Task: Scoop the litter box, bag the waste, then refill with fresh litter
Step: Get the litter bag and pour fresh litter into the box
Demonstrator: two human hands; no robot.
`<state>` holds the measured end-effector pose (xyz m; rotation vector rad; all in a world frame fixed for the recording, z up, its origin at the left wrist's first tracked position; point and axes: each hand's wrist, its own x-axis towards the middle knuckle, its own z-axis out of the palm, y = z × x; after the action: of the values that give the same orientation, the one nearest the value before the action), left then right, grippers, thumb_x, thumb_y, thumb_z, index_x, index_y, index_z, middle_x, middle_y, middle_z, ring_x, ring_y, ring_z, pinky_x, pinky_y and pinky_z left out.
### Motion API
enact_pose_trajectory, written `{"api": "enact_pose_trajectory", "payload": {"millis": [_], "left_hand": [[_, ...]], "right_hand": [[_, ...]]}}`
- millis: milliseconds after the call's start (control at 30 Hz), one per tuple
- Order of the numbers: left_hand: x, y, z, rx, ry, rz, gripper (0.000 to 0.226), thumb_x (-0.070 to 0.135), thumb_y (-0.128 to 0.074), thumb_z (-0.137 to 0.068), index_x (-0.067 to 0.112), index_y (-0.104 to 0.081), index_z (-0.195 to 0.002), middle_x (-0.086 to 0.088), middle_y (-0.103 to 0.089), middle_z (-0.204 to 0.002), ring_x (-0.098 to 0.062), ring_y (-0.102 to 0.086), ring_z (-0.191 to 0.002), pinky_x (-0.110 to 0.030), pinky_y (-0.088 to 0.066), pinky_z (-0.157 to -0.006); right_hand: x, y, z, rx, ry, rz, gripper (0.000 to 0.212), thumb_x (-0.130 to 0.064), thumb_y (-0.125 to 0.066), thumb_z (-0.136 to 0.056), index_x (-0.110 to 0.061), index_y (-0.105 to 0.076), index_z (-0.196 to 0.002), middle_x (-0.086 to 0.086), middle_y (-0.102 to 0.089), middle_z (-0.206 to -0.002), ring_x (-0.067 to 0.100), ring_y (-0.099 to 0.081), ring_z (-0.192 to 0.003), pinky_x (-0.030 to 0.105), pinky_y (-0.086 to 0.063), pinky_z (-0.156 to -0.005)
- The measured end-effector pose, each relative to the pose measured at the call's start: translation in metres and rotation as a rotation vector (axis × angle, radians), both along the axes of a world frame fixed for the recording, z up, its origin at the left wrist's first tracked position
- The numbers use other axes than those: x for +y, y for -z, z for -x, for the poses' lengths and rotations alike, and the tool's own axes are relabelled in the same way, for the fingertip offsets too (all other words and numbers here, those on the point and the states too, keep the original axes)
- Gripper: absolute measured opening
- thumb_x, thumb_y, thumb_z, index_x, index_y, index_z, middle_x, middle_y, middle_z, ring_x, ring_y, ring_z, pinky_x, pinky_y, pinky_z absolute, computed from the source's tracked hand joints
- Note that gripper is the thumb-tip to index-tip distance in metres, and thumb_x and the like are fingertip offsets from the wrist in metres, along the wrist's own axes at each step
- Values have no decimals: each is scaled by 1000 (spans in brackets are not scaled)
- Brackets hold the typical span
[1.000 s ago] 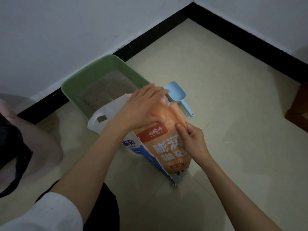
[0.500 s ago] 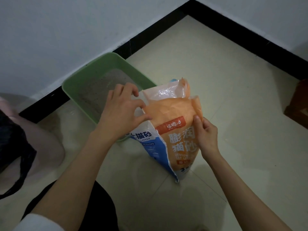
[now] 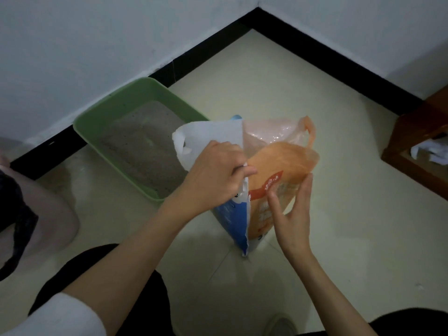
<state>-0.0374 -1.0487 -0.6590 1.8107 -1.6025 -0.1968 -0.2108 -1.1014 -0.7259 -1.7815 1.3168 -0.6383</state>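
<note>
While the litter bag (image 3: 271, 190) stands upright on the floor tiles, the left hand (image 3: 213, 175) pinches its white top flap; the right hand (image 3: 294, 209) is spread, fingertips touching its front. The litter box (image 3: 101, 117) lies leftward, at the skirting, nearer the left hand.

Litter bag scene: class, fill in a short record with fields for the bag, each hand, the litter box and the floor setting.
bag: orange, white and blue litter bag standing upright on the tiled floor, top open
left hand: left hand pinches the bag's white top flap
right hand: right hand open, fingers spread by the bag's orange side
litter box: green litter box beside the bag, by the wall, grey litter inside
scoop: not visible
</note>
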Motion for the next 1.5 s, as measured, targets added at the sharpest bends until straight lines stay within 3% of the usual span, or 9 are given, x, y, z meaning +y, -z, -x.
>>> {"api": "enact_pose_trajectory", "payload": {"millis": [133, 233, 433, 600, 833, 1000, 1133, 1333, 1500], "left_hand": [[-8, -7, 27, -27, 48, 113, 37, 33, -52, -82, 13, -45, -51, 6, -41, -55, -16, -42, -55, -28, -28, -63], [-7, -9, 30, -1, 30, 145, 39, 31, -57, -82, 10, -48, -51, 5, -43, -55, -16, -43, -56, -25, -30, -66], [-18, -23, 46, 74, -7, 276, 33, 22, -62, -79, 14, -46, -51, 14, -34, -59, -2, -28, -63, -22, -27, -63], [-34, -40, 63, 182, 40, 364, 29, 21, -60, -79, 7, -57, -54, 4, -49, -60, -4, -34, -62, -22, -29, -65], [-54, -56, 62, 100, -13, 416, 32, 24, -59, -80, 23, -39, -55, 13, -34, -58, -1, -28, -62, -10, -27, -66], [-80, -39, 58, 235, -11, 236, 31, 29, -66, -77, 5, -65, -57, -3, -59, -58, -9, -42, -58, -29, -41, -63], [-100, -38, 75, 302, 0, 130, 21, 17, -70, -78, 1, -71, -65, -17, -70, -83, -14, -58, -92, -33, -46, -75], [-122, -24, 103, 210, 48, 95, 17, 15, -70, -78, 4, -72, -65, 11, -44, -57, -12, -48, -62, -18, -33, -58], [-136, -12, 106, 217, 17, 3, 15, 19, -68, -81, 7, -75, -77, -5, -62, -67, -25, -56, -66, -38, -43, -64]], "right_hand": [[24, 6, 2, 103, -246, 37, 107, -68, -56, -68, -40, 15, -143, -17, 10, -157, 3, -3, -145, 24, -19, -114], [29, 8, -10, 6, -101, 45, 78, -60, -49, -78, -52, -6, -143, -6, -33, -152, 15, -39, -135, 35, -42, -105], [16, 3, -11, -158, 48, 79, 15, -6, -50, -94, -9, -63, -89, -17, -61, -64, -6, -52, -60, 10, -38, -58], [-23, -30, 13, -295, -51, 6, 46, 6, -50, -91, -26, -44, -58, -21, -48, -44, -6, -40, -46, 7, -31, -48], [-72, -68, 28, -176, -358, -160, 29, -5, -53, -91, -17, -64, -68, -15, -61, -57, -4, -53, -57, 7, -40, -57], [-84, -48, 45, -51, -244, -99, 18, -16, -55, -92, -28, -65, -102, -18, -68, -95, -5, -61, -89, 21, -46, -82], [-69, -27, 63, -119, 0, -5, 61, -55, -58, -80, -26, -46, -132, -18, -50, -129, -2, -49, -117, 18, -39, -99], [-78, 6, 65, -134, 4, -47, 48, -34, -64, -79, -24, -51, -124, -9, -58, -120, 5, -55, -108, 25, -45, -91], [-131, 5, 77, 88, -151, -169, 21, -30, -69, -79, -21, -55, -92, 7, -61, -97, 23, -57, -86, 41, -48, -80]]}}
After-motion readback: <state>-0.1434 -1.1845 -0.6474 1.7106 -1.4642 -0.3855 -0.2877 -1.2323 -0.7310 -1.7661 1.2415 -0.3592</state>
